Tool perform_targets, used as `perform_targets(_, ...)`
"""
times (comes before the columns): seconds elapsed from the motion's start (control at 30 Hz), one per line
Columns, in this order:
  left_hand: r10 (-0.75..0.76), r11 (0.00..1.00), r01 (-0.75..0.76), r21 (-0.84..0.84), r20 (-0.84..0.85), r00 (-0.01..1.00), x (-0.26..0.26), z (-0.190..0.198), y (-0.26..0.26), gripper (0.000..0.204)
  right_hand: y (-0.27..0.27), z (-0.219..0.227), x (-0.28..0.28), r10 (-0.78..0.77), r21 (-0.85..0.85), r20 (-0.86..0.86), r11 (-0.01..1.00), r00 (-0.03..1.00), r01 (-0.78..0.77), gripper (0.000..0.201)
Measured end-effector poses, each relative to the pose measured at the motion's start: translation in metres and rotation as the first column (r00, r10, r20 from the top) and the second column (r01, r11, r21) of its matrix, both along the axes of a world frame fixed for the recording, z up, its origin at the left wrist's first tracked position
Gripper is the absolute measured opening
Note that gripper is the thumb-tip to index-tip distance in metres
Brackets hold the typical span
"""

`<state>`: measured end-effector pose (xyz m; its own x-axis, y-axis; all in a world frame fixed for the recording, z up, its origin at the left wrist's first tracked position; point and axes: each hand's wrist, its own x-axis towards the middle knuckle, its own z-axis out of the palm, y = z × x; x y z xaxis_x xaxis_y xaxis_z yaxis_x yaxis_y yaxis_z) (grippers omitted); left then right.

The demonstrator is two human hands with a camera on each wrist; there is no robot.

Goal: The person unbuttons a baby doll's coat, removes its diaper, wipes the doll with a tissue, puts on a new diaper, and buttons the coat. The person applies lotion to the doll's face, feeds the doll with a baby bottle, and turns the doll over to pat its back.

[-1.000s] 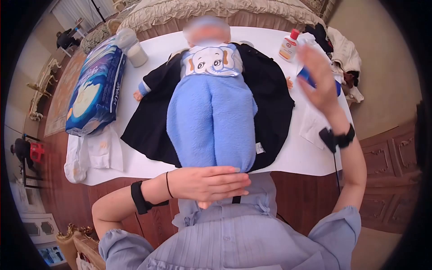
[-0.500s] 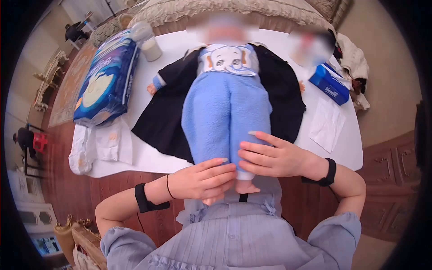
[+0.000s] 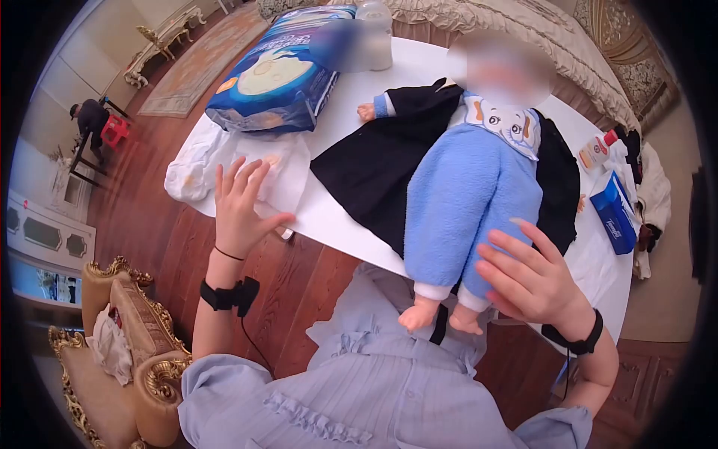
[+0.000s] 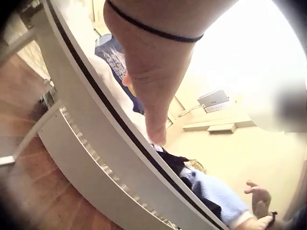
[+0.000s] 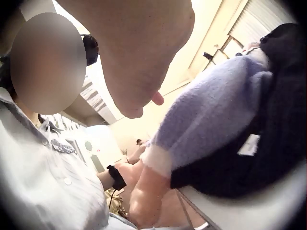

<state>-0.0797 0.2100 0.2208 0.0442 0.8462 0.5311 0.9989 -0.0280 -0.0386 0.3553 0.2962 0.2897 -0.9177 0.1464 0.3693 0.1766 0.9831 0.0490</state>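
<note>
Left hand [image 3: 241, 213] and right hand [image 3: 537, 283] were held wide in the head view, the left raised near white cloths [image 3: 198, 161], the right by the lower part of the doll [image 3: 445, 209], contact unclear. The doll was laid on a black coat [image 3: 366, 161] on the worktop [image 3: 419, 63], feet [image 3: 419, 314] past its edge. In the left wrist view, finger spread could not be told. In the right wrist view, fleece [image 5: 206, 110] was shown, judged soft and likely to slip, so best gripped around the waist.

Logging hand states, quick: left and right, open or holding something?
Left hand: open, fingers spread, holding nothing.
Right hand: open by the blue trouser leg; whether it touches is unclear.
</note>
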Motion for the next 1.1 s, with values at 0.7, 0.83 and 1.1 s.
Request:
perform_targets(0.7,-0.142,0.977,0.141,0.162,-0.004,0.990,-0.048,-0.014,0.001,0.025,0.112,-0.023,-0.354,-0.008,0.423,-0.156,0.903,0.988,0.074,0.020)
perform_targets(0.83,-0.222,0.951,0.212,0.225,0.020,0.975,-0.041,-0.012,-0.011,0.029,0.127,-0.017,-0.355,-0.072,0.196,-0.305,0.971,0.950,0.136,0.012)
perform_targets(1.1,-0.338,0.898,0.298,0.324,0.072,0.939,-0.020,-0.022,-0.050,0.028,0.120,-0.037,-0.349,-0.041,0.255,-0.222,0.962,0.974,0.098,0.021)
